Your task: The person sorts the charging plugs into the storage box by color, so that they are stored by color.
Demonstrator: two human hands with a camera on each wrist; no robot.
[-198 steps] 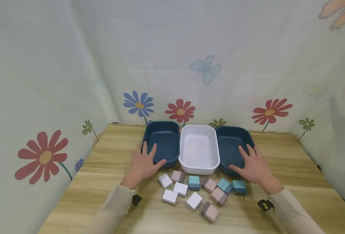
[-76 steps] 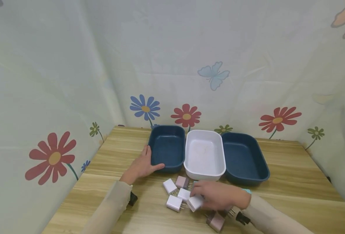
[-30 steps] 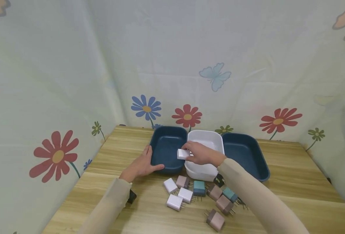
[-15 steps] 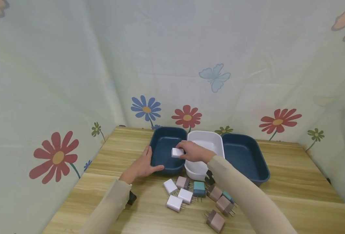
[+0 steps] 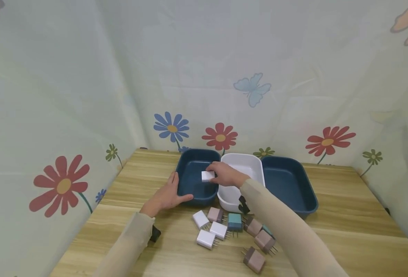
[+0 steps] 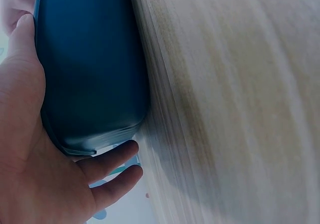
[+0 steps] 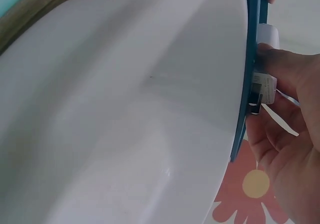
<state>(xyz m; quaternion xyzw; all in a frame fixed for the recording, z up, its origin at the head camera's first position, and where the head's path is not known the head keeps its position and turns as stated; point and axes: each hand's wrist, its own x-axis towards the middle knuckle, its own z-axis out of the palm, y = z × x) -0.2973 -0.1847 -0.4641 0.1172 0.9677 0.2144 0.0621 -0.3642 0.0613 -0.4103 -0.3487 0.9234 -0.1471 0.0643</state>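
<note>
I've got the right hand (image 5: 225, 174) pinching a white charger (image 5: 207, 176) over the blue tray (image 5: 191, 175) at the white tray (image 5: 247, 165)'s nine o'clock; the left hand (image 5: 167, 195), fingers spread, touches the blue tray's eight-o'clock edge.

L hand (image 5: 167, 195) on nr corner of L tub (image 5: 192, 184), thumb & fingers extd; R hand (image 5: 226, 175) over tub's R side, fingers pinching.
</note>
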